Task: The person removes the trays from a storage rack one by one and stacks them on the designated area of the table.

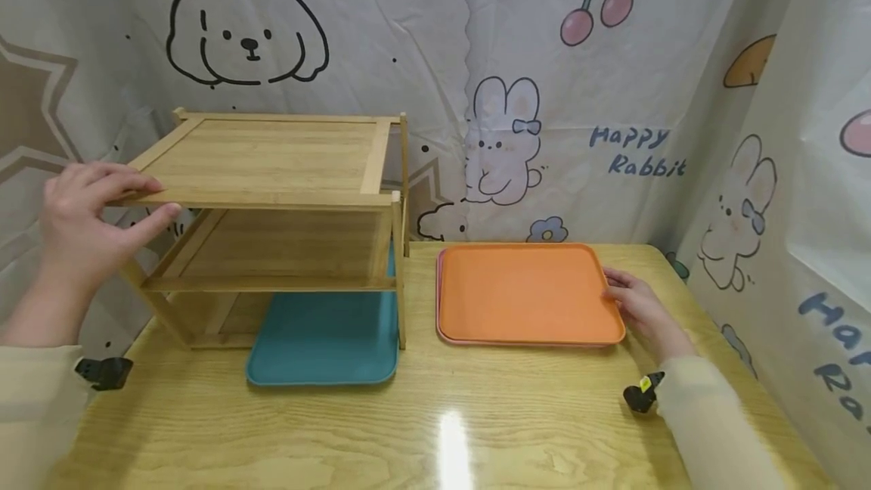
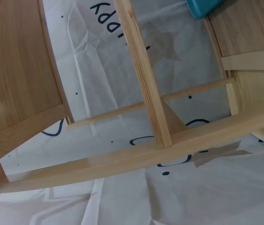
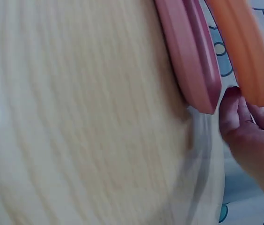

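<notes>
At the left stands a three-level wooden rack (image 1: pixel 286 157). My left hand (image 1: pixel 88 221) grips the front left corner of its top shelf, fingers above and thumb at the front edge. A teal tray (image 1: pixel 323 339) lies on the bottom level, its near end sticking out past the front. To the right, my right hand (image 1: pixel 636 305) pinches the right edge of an orange tray (image 1: pixel 524 293). Beneath it a pink tray (image 3: pixel 186 61) rests on the table, mostly covered. In the right wrist view, a gap separates the two trays near the right hand (image 3: pixel 258 126).
The wood-grain table (image 1: pixel 435 414) carries the rack and trays. A white printed cloth (image 1: pixel 422 36) hangs behind them and along both sides. The rack's right posts (image 1: pixel 400 271) stand a short way left of the stacked trays.
</notes>
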Demonstrator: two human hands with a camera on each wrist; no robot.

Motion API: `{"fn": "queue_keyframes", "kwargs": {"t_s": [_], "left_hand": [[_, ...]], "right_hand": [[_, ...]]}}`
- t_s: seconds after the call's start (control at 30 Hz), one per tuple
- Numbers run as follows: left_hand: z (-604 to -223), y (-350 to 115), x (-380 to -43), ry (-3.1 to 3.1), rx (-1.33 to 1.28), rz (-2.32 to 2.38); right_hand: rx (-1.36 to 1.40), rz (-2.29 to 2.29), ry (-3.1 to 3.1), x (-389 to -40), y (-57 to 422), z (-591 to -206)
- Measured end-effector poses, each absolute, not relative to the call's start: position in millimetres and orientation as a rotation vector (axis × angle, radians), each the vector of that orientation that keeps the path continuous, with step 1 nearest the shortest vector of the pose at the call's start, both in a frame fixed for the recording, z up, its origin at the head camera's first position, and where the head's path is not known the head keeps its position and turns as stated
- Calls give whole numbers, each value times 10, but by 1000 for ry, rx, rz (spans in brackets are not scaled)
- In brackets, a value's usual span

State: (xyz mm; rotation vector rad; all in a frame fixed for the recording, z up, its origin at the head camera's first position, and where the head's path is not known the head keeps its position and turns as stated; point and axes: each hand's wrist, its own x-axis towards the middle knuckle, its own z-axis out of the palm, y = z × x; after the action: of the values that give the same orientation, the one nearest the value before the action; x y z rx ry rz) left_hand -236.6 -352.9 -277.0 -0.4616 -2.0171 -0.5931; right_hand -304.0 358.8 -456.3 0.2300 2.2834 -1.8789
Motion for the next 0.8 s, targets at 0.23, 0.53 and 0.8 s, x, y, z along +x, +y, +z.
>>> {"fn": "queue_keyframes", "kwargs": {"t_s": [0.23, 0.53, 0.8], "left_hand": [[-2751, -3519, -2353, -2017, -468, -598], [-2751, -3516, -2352, -2011, -449, -613], [-2759, -3508, -2360, -1992, -464, -618]], "right_hand": [[239, -1816, 2308, -3061, 3522, -4634], [270, -1609, 2528, -3142, 3428, -4615], [177, -1377, 2742, -3160, 3397, -4623]]}}
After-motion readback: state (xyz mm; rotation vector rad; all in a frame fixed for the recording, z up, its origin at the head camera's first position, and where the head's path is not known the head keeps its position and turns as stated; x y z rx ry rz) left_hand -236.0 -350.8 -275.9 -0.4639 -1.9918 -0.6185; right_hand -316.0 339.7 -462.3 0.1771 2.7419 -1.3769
